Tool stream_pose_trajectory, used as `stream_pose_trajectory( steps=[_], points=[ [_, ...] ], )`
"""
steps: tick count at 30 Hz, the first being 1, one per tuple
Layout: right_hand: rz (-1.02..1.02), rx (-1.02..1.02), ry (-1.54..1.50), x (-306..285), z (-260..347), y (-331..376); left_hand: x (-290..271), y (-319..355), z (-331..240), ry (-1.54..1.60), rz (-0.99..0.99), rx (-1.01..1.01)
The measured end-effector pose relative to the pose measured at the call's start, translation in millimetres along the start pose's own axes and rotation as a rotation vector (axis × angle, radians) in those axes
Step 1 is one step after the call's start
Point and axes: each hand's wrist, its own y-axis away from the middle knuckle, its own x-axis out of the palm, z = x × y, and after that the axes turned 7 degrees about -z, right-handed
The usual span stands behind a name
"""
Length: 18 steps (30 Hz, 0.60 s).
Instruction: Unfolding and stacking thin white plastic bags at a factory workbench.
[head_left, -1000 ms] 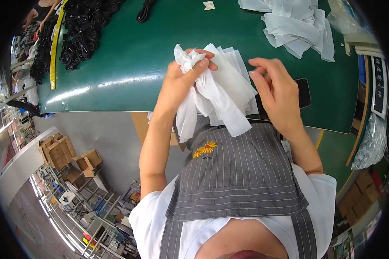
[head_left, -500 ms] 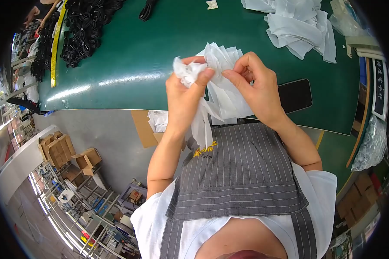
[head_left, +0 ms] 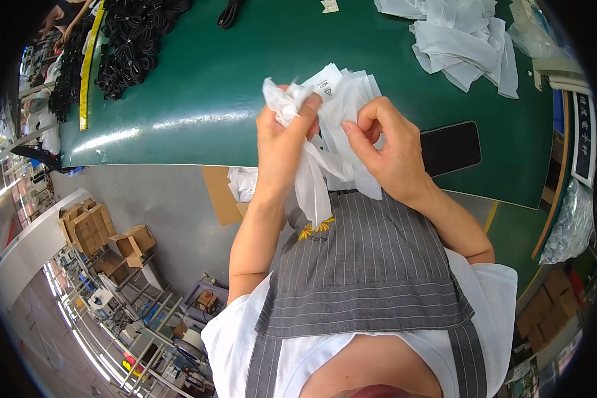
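My left hand (head_left: 282, 149) is closed round a crumpled bunch of thin white plastic bags (head_left: 315, 186), whose ends hang down over my apron. To its right, my right hand (head_left: 391, 146) pinches the edge of a translucent white bag (head_left: 355, 119) between thumb and forefinger. Behind that bag, a fanned stack of flat white bags (head_left: 365, 81) lies at the table's near edge, partly covered by my hands. A small printed mark shows on one of them.
Bundled black cables (head_left: 129, 46) lie at the left of the green table (head_left: 199, 86), beside a yellow strip (head_left: 86, 79). A black phone (head_left: 452, 149) rests right of my hand. More white bags (head_left: 454, 50) are heaped at the far right. A cardboard box (head_left: 220, 199) stands below the edge.
My right hand has moved slightly down and toward me, drawing the pinched bag away from the stack. More of the stack's printed top bag shows. My left hand keeps its bunch.
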Motion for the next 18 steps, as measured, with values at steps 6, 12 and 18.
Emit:
stream_pose_trajectory(
  steps=[6, 12, 18],
  points=[
    [-0.022, -0.013, 0.006, -1, -6, -1, 5, 6, -4, -0.057, 0.071, -0.039],
    [-0.019, -0.046, -0.002, -2, -5, 0, 1, -1, 0, 0.057, -0.015, -0.029],
    [0.107, 0.119, -0.134, -14, -2, 3, 0, -3, 0, 0.148, -0.083, 0.037]
  ],
)
